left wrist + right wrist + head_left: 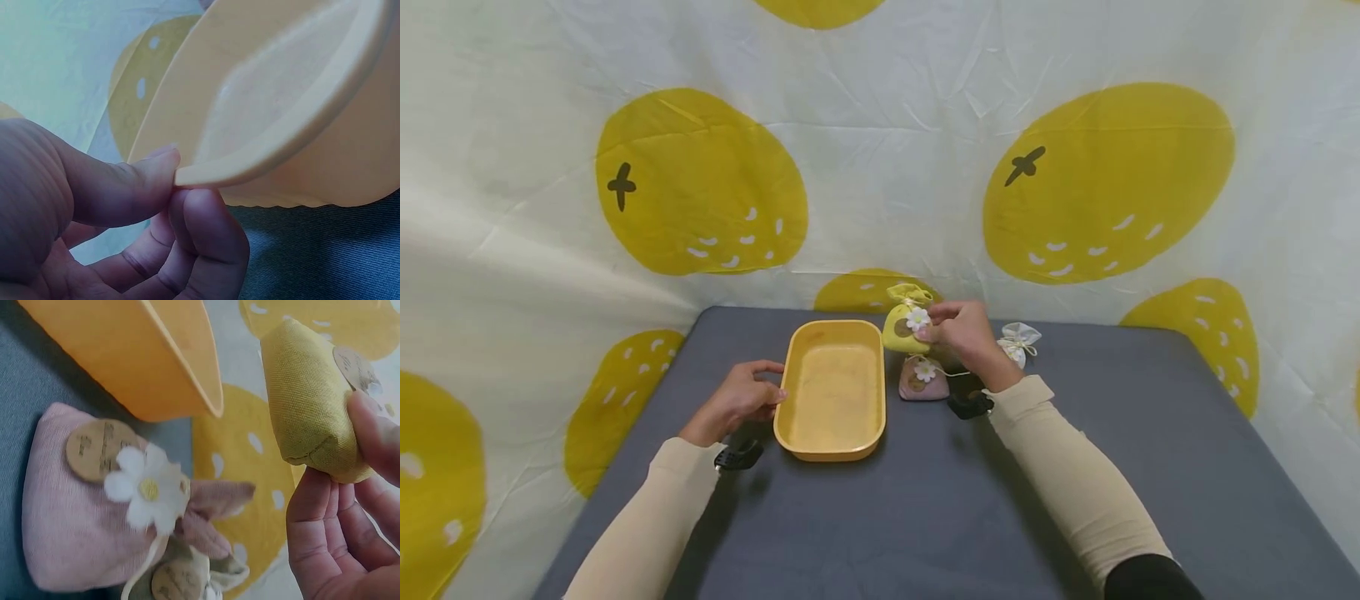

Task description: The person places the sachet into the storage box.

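My left hand [745,393] pinches the left rim of an orange plastic tray [780,433] between thumb and fingers; the grip on the rim [262,164] shows close up in the left wrist view. A yellow drawstring pouch [897,335] with a white flower and a round tag is held up by my right hand [966,333], just off the tray's right side. In the right wrist view, thumb and fingers pinch this yellow pouch [306,394] at its side. Below it a pink pouch [917,386] with a white flower lies on the table, right of the tray.
An olive-green pouch [178,575] lies beside the pink one, mostly hidden behind my right hand in the head view. A white pouch [1018,342] sits farther right. The grey table [865,533] ends at a hanging cloth [895,192] with yellow fruit prints.
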Demonstrator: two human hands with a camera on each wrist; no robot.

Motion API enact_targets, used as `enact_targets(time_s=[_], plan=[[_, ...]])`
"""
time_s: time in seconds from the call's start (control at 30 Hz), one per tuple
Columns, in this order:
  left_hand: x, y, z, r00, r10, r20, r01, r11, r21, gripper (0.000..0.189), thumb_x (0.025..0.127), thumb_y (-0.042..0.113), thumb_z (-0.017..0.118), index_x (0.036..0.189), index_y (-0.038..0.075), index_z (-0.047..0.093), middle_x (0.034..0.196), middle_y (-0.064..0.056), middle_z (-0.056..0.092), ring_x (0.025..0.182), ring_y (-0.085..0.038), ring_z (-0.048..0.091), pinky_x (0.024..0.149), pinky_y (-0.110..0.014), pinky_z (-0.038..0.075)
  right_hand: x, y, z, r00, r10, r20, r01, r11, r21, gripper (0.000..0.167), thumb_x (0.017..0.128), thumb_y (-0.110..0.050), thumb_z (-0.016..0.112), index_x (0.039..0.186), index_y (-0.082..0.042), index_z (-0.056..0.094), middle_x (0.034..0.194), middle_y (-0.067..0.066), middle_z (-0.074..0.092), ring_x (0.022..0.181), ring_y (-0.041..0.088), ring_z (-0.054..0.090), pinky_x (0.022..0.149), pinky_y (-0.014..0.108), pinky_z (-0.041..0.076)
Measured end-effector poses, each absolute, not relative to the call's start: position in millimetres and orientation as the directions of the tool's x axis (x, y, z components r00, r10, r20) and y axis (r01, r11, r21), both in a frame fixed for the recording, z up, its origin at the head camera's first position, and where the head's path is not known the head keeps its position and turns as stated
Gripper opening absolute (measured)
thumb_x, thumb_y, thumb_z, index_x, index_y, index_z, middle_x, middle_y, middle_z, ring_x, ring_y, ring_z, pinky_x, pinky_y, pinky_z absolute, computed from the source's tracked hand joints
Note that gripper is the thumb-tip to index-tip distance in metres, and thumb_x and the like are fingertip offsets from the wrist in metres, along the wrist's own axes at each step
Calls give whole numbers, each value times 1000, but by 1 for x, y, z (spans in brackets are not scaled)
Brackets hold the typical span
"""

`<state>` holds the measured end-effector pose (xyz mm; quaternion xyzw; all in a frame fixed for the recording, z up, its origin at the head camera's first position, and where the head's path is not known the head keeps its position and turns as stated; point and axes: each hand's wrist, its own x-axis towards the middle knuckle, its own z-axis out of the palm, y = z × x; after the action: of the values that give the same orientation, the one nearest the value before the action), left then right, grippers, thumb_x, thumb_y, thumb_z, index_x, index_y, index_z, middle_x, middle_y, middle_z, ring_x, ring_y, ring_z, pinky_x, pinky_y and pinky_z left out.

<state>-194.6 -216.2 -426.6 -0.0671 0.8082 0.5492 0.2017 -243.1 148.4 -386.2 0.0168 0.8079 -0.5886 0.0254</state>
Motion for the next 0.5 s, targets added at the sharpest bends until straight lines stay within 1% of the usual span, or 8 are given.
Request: enact_targets(time_s=[0.1, 0.2, 0.3, 0.43, 0.5], plan=[[-195, -215, -426, -908, 119, -403, -330, 393, 859, 57, 98, 4, 68, 151, -1, 47, 105, -20, 75, 72, -17, 71, 68, -33, 61, -246, 142, -386, -998, -6, -58, 53, 304, -951, 49, 79, -4, 85, 126, 6, 72, 130, 27, 69, 120, 36, 64, 89, 33, 55], [-195, -215, -426, -905, 114, -409, -338, 390, 856, 56, 97, 3, 68, 150, 0, 48, 100, -17, 75, 70, -17, 70, 68, -34, 61, -250, 133, -386, -998, -14, -58, 51, 288, -956, 50, 79, -2, 85, 126, 7, 71, 131, 27, 68, 121, 35, 64, 90, 34, 56], [-196, -216, -426, -902, 113, -417, -348, 384, 855, 57, 97, 2, 68, 150, 0, 47, 97, -14, 74, 68, -16, 68, 67, -33, 60, -256, 124, -384, -998, -13, -56, 50, 290, -956, 49, 79, -4, 86, 125, 6, 72, 129, 25, 69, 118, 33, 64, 91, 35, 56], [-196, -216, -425, -897, 112, -428, -361, 376, 853, 57, 97, 2, 67, 151, 1, 47, 95, -13, 74, 68, -15, 68, 66, -32, 59, -262, 112, -379, -998, -21, -54, 45, 303, -952, 48, 80, -9, 87, 124, 3, 73, 127, 23, 70, 116, 34, 65, 96, 43, 56], [-197, -215, -425, -896, 107, -432, -366, 375, 852, 57, 97, 2, 68, 150, 1, 48, 96, -14, 74, 69, -16, 68, 65, -32, 60, -264, 108, -376, -998, -21, -56, 47, 308, -950, 48, 80, -11, 88, 123, 2, 74, 126, 22, 71, 114, 33, 67, 97, 44, 56]])
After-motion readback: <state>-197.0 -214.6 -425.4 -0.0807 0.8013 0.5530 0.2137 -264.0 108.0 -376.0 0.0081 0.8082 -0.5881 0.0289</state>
